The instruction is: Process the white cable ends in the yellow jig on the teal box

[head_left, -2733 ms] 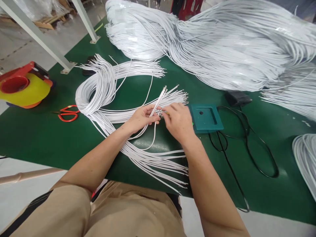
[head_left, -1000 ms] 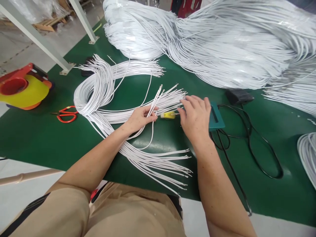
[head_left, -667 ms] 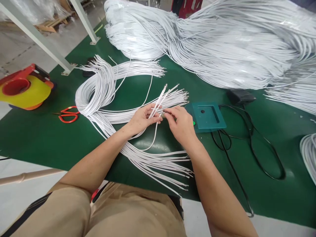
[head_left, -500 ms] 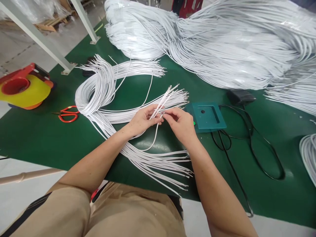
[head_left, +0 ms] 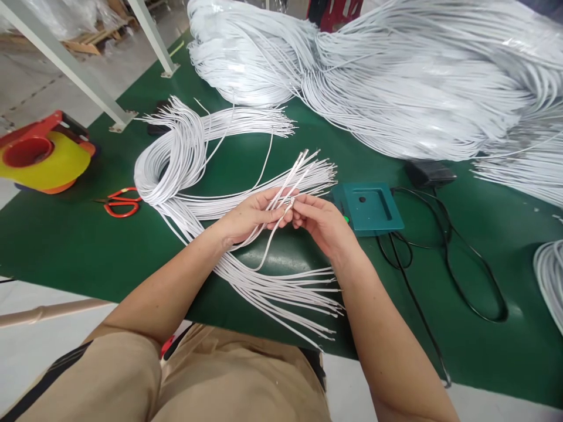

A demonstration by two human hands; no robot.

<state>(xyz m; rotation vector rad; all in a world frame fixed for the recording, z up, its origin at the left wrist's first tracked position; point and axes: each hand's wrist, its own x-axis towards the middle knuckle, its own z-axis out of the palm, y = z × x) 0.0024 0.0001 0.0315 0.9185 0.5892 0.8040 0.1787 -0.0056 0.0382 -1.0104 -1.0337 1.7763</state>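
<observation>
My left hand [head_left: 251, 215] is closed round a few thin white cables [head_left: 294, 174], whose stripped ends fan out up and to the right. My right hand [head_left: 320, 221] pinches the end of one white cable right beside the left fingertips. A loose bundle of white cables [head_left: 176, 158] curves away to the left on the green table [head_left: 65, 240]. More cable ends [head_left: 299, 293] spread out near the front edge under my forearms. A teal fixture block [head_left: 368, 207] sits just right of my right hand.
Huge heaps of white cable [head_left: 396, 76] fill the back of the table. Black cords [head_left: 440, 258] run from a black box [head_left: 428, 173] and loop at the right. Red scissors [head_left: 118, 201] lie at the left. A yellow and red tape roll [head_left: 41, 157] stands beyond the left edge.
My right hand reached toward the teal block, uncovering a yellow item on the table, then came back to the left hand and now pinches a cable end. The left hand kept its grip.
</observation>
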